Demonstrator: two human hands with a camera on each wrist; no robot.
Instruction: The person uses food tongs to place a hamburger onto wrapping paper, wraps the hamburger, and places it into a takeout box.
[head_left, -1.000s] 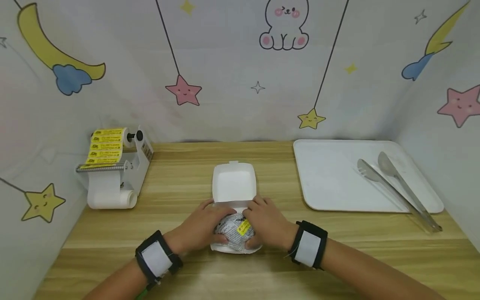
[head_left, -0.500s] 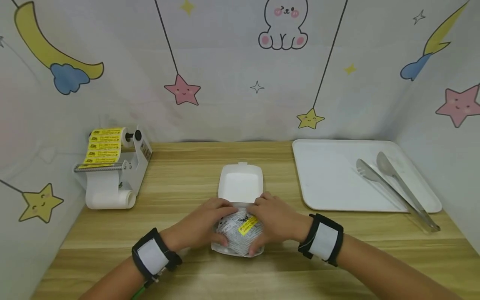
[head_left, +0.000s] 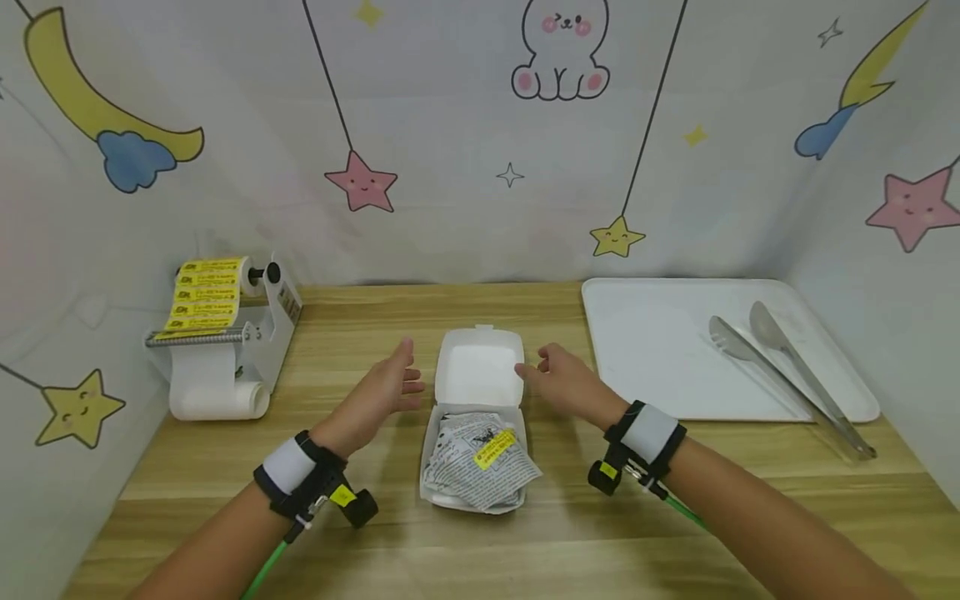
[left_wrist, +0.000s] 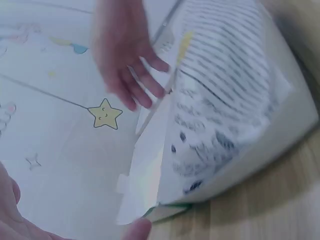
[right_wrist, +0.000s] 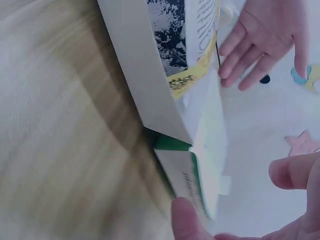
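Note:
A white clamshell takeaway box (head_left: 480, 367) stands on the table with its lid tipped back. In its base sits a bundle wrapped in newsprint-patterned paper (head_left: 457, 467), closed with a yellow sticker (head_left: 495, 448); one paper corner juts past the box's right rim. Left of the lid, my left hand (head_left: 375, 400) is held with fingers extended, apart from the box. My right hand (head_left: 566, 385) is at the lid's right edge, its fingers relaxed and a fingertip right by the rim. Neither hand grips anything. What the paper contains is hidden.
A label dispenser (head_left: 281, 333) with a roll of yellow labels (head_left: 202, 300) stands at the back left. On the right, a white tray (head_left: 645, 358) bears metal tongs (head_left: 795, 375) whose joined end overhangs the front edge. A patterned cloth wall closes off the back.
Both hands have let go of the wrapped bundle. They have moved apart and forward to either side of the raised lid, leaving the bundle in the base.

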